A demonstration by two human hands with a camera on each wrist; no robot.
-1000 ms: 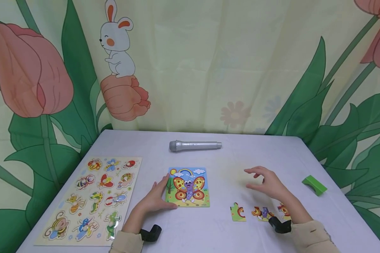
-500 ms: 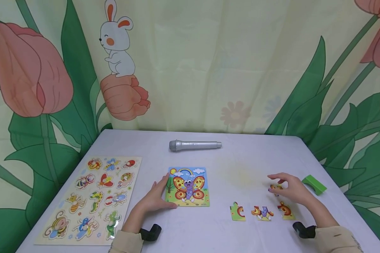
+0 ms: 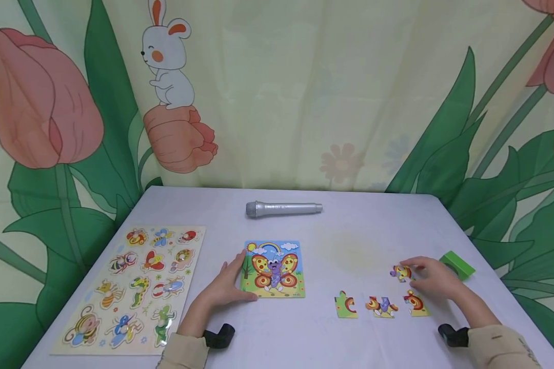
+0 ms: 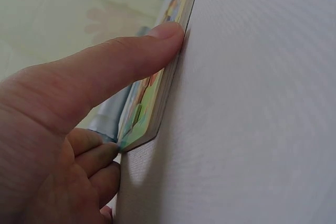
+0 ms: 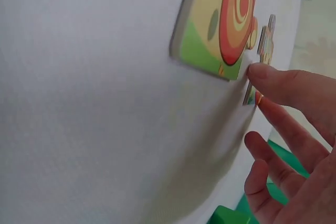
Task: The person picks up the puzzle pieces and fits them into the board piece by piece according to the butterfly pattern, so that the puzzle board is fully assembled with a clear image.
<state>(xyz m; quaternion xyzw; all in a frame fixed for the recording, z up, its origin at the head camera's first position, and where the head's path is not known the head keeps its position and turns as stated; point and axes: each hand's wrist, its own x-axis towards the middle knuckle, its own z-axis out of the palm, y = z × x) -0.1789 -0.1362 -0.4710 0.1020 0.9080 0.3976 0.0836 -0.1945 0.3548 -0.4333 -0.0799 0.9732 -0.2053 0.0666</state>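
Note:
At the middle of the table lies a square butterfly puzzle board (image 3: 274, 269), flat. My left hand (image 3: 221, 286) holds its lower-left corner; in the left wrist view the thumb (image 4: 165, 31) lies along the front edge and the fingers curl at the side. To the right, my right hand (image 3: 436, 277) has thumb and index finger at the right end of a small yellow puzzle piece (image 3: 400, 273) on the table. In the right wrist view the thumb hides part of that piece. A nearer puzzle piece (image 5: 215, 30) with red rings shows large there.
In the front row are a green puzzle piece (image 3: 345, 305) and a purple-bodied puzzle piece (image 3: 382, 307). A green arch block (image 3: 457, 265) stands just beyond the right hand. A silver microphone (image 3: 283, 209) lies at the back. A large insect board (image 3: 129, 287) covers the left side.
My right hand has moved right and down from open air to the yellow puzzle piece, then slid to its right end. The left hand stays at the board; the head view tilted slightly.

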